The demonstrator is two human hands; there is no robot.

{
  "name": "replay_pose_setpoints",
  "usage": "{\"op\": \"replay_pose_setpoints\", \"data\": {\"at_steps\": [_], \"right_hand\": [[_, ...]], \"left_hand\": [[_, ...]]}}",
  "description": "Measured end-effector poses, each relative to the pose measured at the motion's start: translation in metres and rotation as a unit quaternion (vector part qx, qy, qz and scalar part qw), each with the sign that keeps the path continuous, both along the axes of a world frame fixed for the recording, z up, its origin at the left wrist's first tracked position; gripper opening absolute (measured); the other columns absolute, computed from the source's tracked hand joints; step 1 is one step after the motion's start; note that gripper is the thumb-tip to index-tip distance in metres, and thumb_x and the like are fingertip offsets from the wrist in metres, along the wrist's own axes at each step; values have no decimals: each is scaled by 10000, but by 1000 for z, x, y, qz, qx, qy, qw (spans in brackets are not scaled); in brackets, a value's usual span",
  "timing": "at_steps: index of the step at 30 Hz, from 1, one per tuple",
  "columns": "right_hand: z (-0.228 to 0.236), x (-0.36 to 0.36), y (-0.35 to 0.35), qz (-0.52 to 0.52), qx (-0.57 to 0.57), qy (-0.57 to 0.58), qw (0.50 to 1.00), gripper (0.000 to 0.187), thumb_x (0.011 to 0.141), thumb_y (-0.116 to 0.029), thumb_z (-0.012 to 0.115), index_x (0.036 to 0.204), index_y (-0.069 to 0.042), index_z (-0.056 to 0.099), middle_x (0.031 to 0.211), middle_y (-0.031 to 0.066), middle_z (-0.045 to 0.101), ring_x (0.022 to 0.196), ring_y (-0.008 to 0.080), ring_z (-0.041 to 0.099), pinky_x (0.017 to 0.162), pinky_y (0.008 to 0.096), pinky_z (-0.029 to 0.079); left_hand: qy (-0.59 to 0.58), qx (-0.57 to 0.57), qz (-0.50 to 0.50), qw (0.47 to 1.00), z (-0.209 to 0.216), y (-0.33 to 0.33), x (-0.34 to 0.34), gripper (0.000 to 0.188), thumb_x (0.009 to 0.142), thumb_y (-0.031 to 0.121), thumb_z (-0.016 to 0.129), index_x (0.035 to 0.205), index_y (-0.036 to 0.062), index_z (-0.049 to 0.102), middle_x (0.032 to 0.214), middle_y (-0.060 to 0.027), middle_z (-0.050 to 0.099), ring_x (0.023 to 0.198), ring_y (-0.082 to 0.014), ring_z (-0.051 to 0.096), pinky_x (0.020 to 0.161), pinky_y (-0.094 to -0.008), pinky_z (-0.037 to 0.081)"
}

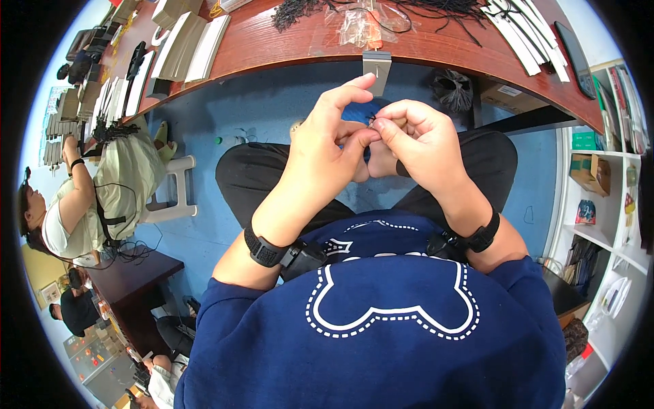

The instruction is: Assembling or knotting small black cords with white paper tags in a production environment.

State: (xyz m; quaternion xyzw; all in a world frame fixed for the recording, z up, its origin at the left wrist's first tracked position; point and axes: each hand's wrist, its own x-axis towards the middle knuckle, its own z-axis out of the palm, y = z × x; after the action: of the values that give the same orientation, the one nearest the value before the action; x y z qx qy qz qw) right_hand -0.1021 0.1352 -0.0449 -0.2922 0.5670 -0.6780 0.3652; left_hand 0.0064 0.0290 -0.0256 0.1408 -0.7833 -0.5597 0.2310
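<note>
Dark bands point(266, 249) are worn at both wrists. Beyond them, the left hand point(330, 133) and the right hand point(419, 136) are brought together in front of the worktop, above the lap. A small black piece point(372, 119), apparently of cord or thread, is located at the meeting fingertips. It is pinched between the thumb and index finger of the right hand. The left index finger is raised clear; the left thumb and a bent finger are held close to the piece, but whether it is gripped by them cannot be told.

The operation is judged to be partway through: the piece is held in the air and has not been set down. Whether a knot or other join is complete cannot be determined at this size.

At the near edge of the worktop point(286, 48), a grey metal bracket point(377, 68) is fitted. Behind it, a clear plastic bag point(354, 26) is laid. Farther back, a black tangled bundle point(293, 12) is placed to the left and loose black strands point(443, 9) to the right. These are judged to be further material or completed pieces; which of the two cannot be established, so the quantity remaining is unknown. White strips point(528, 37) are laid at the right.
</note>
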Motion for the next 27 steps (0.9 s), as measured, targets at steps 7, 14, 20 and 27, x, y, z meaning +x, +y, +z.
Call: {"op": "replay_pose_setpoints", "data": {"at_steps": [7, 14, 20, 27], "right_hand": [[2, -6, 3, 1, -19, -57, 998, 34, 835, -41, 566, 849, -13, 578, 715, 8, 598, 588, 29, 539, 509, 167, 424], [-2, -2, 0, 15, -30, -44, 998, 22, 833, -35, 567, 837, -14, 572, 740, -4, 589, 623, 27, 541, 538, 164, 428], [4, 0, 2, -13, -15, -2, 1000, 18, 828, -20, 563, 811, -17, 568, 698, -19, 570, 601, 16, 523, 525, 159, 416], [2, 3, -1, -37, -16, 37, 999, 80, 800, 4, 572, 735, -29, 539, 631, -50, 522, 545, -18, 451, 465, 150, 349]], "left_hand": [[-69, 29, 3, 997, -1, -3, 7, 274, 797, -50, 578, 1048, 3, 483, 1041, -104, 591, 756, -94, 604, 647, -195, 488], [-93, 63, 7, 994, -8, -3, 9, 38, 832, 35, 575, 836, -2, 573, 749, -23, 607, 662, -58, 568, 593, -182, 455], [-113, 13, 39, 993, -2, -1, 7, 69, 833, 61, 592, 814, -3, 575, 697, -17, 592, 620, -53, 554, 560, -191, 448], [-60, -148, 102, 982, 3, 2, 3, 81, 788, 71, 637, 760, 0, 609, 659, -49, 597, 574, -78, 569, 522, -209, 454]]}}
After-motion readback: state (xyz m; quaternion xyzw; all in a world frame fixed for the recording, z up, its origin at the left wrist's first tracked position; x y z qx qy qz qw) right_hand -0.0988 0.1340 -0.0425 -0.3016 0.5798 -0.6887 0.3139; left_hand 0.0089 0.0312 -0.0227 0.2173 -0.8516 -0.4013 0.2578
